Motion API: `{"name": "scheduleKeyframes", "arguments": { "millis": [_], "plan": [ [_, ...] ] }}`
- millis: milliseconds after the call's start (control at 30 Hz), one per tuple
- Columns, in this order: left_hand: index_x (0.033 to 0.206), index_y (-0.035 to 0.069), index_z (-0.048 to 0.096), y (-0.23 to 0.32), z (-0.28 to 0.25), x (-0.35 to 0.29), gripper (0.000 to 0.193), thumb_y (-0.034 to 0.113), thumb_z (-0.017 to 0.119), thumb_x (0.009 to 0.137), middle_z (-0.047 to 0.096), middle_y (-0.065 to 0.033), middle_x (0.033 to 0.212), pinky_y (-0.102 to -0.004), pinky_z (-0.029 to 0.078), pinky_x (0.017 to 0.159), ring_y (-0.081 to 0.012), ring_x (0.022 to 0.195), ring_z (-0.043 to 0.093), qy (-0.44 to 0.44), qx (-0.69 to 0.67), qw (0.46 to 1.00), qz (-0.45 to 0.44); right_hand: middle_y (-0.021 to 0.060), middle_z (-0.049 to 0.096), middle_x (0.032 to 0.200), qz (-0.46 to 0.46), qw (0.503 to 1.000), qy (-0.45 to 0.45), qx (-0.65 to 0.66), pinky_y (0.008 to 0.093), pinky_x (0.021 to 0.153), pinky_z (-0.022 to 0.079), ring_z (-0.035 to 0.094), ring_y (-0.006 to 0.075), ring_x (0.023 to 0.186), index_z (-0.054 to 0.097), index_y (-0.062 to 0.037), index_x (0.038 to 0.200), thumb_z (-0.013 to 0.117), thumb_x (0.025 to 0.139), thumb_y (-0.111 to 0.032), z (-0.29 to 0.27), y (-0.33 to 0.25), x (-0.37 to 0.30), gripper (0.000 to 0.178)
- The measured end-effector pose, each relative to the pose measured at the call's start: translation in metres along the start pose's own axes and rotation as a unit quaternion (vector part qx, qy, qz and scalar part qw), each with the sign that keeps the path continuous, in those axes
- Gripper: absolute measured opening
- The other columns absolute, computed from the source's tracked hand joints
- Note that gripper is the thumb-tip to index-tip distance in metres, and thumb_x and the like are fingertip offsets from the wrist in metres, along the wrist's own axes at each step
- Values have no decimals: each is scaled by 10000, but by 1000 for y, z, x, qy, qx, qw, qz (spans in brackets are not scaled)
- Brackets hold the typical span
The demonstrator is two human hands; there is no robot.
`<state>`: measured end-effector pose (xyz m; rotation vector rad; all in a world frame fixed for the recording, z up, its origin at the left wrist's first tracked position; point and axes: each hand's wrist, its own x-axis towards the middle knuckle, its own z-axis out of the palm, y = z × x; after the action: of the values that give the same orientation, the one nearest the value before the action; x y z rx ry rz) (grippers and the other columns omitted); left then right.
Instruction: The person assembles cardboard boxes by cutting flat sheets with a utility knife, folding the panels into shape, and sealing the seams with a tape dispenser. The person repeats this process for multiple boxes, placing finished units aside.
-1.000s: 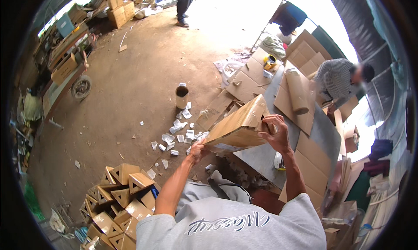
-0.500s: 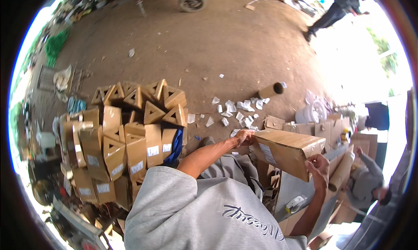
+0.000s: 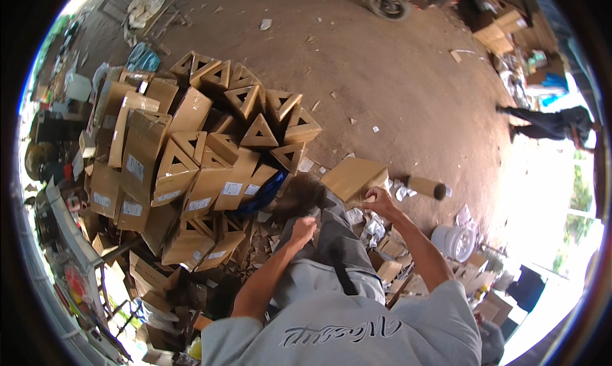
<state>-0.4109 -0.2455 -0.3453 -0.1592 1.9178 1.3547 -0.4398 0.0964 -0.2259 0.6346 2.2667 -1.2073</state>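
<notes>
My right hand (image 3: 380, 201) grips the near right edge of a brown cardboard box (image 3: 352, 176), its thumb and fingers closed on it. The box is held out in front of my legs, with its broad face upward. Apart from the box, my left hand (image 3: 305, 230) is curled into a loose fist over my left thigh, and nothing shows in it. To its left is a big pile of three-sided cardboard boxes (image 3: 191, 159), several with triangular ends facing up and white labels on their sides. A blue cloth or bag (image 3: 263, 194) lies against the pile's right side.
A cardboard tube (image 3: 426, 187) lies on the dirt floor beyond my right hand, among paper scraps (image 3: 403, 190). A white bucket (image 3: 456, 241) stands at the right amid flattened cardboard. Far off are a cart wheel (image 3: 389, 4) and a person in dark clothes (image 3: 561, 124).
My view and body have turned left toward the pile. The box has swung from right to middle front. My left hand has let go of it; my right hand still grips it.
</notes>
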Motion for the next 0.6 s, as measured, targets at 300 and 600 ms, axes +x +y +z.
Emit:
{"name": "scheduleKeyframes", "arguments": {
  "millis": [300, 600],
  "plan": [
    [1088, -18, 749, -94, -43, -60, 216, 92, 644, 934, 746, -72, 932, -304, 528, 726, -157, 856, 691, 128, -117, 931, -322, 201, 695, 928, -71, 963, -75, -248, 481, 861, 532, 679, 369, 943, 655, -43, 929, 895, 653, -437, -5, -10, 248, 538],
    [1277, -73, 682, -75, 1, -57, 410, 168, 697, 945, 747, -97, 1059, -291, 556, 800, -165, 923, 701, 134, -266, 896, -329, 209, 705, 1042, -205, 858, -144, -448, 529, 921, 542, 666, 442, 1028, 641, -72, 1027, 824, 660, -240, 33, 0, 398, 443]
  ]
}}
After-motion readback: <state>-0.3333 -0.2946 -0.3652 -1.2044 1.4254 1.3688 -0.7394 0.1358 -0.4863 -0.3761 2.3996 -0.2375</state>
